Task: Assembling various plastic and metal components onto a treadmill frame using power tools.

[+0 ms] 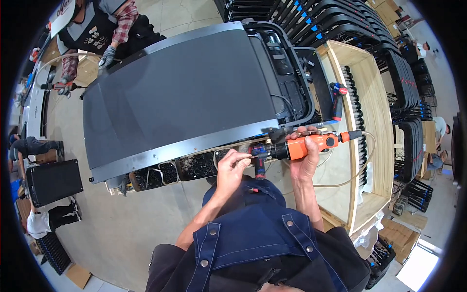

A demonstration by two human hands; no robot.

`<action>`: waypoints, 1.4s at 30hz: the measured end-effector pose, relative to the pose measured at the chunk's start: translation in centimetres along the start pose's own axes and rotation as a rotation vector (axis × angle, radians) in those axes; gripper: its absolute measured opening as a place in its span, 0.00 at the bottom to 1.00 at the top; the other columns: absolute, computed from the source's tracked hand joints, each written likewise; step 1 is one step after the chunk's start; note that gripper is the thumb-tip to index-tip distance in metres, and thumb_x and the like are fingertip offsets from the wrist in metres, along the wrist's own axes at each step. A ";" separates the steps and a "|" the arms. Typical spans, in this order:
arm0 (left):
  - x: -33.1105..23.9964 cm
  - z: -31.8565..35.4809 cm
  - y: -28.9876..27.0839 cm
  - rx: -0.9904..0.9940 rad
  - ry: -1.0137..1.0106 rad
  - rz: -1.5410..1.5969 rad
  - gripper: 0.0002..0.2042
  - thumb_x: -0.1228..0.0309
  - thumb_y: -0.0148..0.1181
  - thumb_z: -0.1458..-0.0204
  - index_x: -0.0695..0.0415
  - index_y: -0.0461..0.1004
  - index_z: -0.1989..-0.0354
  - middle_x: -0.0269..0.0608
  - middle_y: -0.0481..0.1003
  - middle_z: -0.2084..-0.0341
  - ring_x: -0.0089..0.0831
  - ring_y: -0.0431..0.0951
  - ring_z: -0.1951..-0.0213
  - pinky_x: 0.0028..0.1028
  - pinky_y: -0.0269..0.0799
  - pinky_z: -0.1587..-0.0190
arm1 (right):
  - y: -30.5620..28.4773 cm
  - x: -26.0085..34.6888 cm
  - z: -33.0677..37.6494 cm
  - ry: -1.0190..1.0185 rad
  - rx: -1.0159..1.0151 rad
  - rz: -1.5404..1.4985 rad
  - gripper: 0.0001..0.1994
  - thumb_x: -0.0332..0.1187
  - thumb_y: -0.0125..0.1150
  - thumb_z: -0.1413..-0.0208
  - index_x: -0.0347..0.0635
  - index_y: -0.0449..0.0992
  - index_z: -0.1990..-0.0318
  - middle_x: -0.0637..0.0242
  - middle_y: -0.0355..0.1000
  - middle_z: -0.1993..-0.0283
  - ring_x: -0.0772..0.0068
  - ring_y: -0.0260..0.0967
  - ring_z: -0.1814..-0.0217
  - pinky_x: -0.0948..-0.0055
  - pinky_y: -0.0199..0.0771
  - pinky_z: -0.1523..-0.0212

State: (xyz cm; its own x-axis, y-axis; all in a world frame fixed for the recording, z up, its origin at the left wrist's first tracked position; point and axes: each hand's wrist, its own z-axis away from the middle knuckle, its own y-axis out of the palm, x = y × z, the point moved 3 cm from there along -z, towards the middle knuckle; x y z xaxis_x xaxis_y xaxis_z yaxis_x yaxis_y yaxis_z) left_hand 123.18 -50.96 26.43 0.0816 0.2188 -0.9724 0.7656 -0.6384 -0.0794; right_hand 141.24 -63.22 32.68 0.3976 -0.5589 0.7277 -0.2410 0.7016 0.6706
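My right hand wraps round an orange and black power screwdriver, held level with its nose toward the left. A hose runs from its rear end. At the nose, my left hand is closed in a pinch; whatever sits between the fingertips is too small to make out. Just beyond both hands lies a treadmill deck with a black belt and a silver side rail. Its open motor compartment is at the right. A blue and black cordless driver hangs or stands behind the orange tool's nose.
Below the near rail, trays hold small dark screws. A wooden crate with a row of black parts stands at right, another red-blue cordless driver at its edge. Across the deck, a gloved co-worker holds a tool. Black frames are stacked behind.
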 end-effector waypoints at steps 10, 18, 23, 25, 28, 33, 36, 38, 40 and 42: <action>6.3 -3.8 12.2 0.139 -1.111 1.711 0.12 0.63 0.59 0.35 0.58 0.75 0.52 0.30 0.70 0.70 0.13 0.58 0.78 0.17 0.53 0.81 | 2.9 3.7 -3.9 -0.295 0.284 0.435 0.27 0.24 0.69 0.49 0.36 0.65 0.42 0.52 0.74 0.47 0.65 0.77 0.53 0.62 0.79 0.47; 6.1 -3.8 13.9 -0.004 -1.205 1.795 0.19 0.52 0.58 0.37 0.58 0.71 0.53 0.28 0.68 0.74 0.14 0.58 0.81 0.16 0.53 0.82 | 4.2 1.4 -4.6 -0.299 0.437 0.648 0.25 0.17 0.71 0.54 0.36 0.69 0.47 0.54 0.76 0.51 0.70 0.77 0.54 0.69 0.80 0.49; 5.8 -1.6 11.9 0.203 -1.076 1.147 0.18 0.55 0.48 0.29 0.61 0.71 0.52 0.26 0.62 0.77 0.17 0.59 0.79 0.19 0.52 0.79 | 5.7 0.1 -6.3 -0.150 0.535 0.707 0.24 0.18 0.72 0.55 0.37 0.72 0.48 0.60 0.78 0.53 0.75 0.77 0.54 0.73 0.80 0.50; 5.5 0.1 10.3 0.208 -1.088 1.021 0.18 0.57 0.48 0.30 0.62 0.72 0.52 0.26 0.63 0.76 0.17 0.60 0.79 0.20 0.54 0.79 | 6.1 0.2 -6.7 -0.140 0.544 0.713 0.23 0.19 0.72 0.55 0.37 0.73 0.50 0.60 0.79 0.54 0.74 0.77 0.56 0.72 0.80 0.51; 5.5 2.1 7.7 0.217 -1.086 0.894 0.16 0.62 0.47 0.34 0.62 0.73 0.51 0.29 0.67 0.74 0.19 0.63 0.77 0.23 0.60 0.76 | 6.1 0.1 -6.9 -0.128 0.585 0.693 0.22 0.19 0.73 0.55 0.37 0.74 0.51 0.60 0.79 0.55 0.75 0.78 0.57 0.72 0.80 0.52; 2.7 2.8 5.5 0.290 -0.987 0.847 0.14 0.65 0.46 0.31 0.61 0.72 0.48 0.30 0.70 0.71 0.18 0.67 0.74 0.20 0.67 0.70 | 5.8 0.5 -6.8 -0.187 0.503 0.635 0.20 0.19 0.72 0.54 0.37 0.74 0.52 0.61 0.78 0.56 0.76 0.77 0.59 0.74 0.80 0.54; 0.7 2.7 4.6 0.332 -0.959 0.926 0.15 0.63 0.46 0.28 0.61 0.72 0.46 0.29 0.70 0.70 0.17 0.67 0.72 0.18 0.67 0.68 | 4.8 0.9 -7.1 -0.130 0.408 0.605 0.20 0.18 0.71 0.55 0.37 0.74 0.52 0.60 0.78 0.57 0.75 0.76 0.60 0.73 0.80 0.55; 0.1 2.8 4.4 0.304 -1.000 1.026 0.16 0.62 0.47 0.29 0.62 0.73 0.46 0.28 0.70 0.70 0.19 0.67 0.71 0.21 0.68 0.66 | 4.5 0.9 -6.7 -0.225 0.488 0.649 0.24 0.20 0.72 0.54 0.39 0.70 0.48 0.58 0.76 0.55 0.69 0.78 0.57 0.66 0.81 0.52; 0.0 2.7 4.5 0.264 -1.062 1.108 0.16 0.61 0.48 0.29 0.62 0.73 0.46 0.28 0.69 0.70 0.19 0.67 0.70 0.22 0.68 0.65 | 4.9 1.0 -6.4 -0.244 0.448 0.597 0.21 0.18 0.71 0.54 0.37 0.72 0.52 0.59 0.77 0.56 0.74 0.76 0.59 0.72 0.80 0.55; 0.1 3.0 4.3 0.218 -1.129 1.186 0.17 0.61 0.48 0.29 0.63 0.73 0.47 0.28 0.69 0.70 0.20 0.68 0.69 0.24 0.69 0.63 | 5.0 0.9 -6.3 -0.231 0.411 0.553 0.21 0.18 0.71 0.53 0.37 0.72 0.51 0.58 0.77 0.55 0.74 0.76 0.59 0.72 0.80 0.54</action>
State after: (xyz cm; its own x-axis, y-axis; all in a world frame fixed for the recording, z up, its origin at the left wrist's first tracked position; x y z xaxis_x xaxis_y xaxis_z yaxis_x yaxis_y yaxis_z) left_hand 124.58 -55.87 25.33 -0.0316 -0.9865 -0.1607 0.5123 -0.1541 0.8449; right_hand 145.98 -57.45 35.82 -0.0646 -0.2814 0.9574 -0.6839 0.7112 0.1629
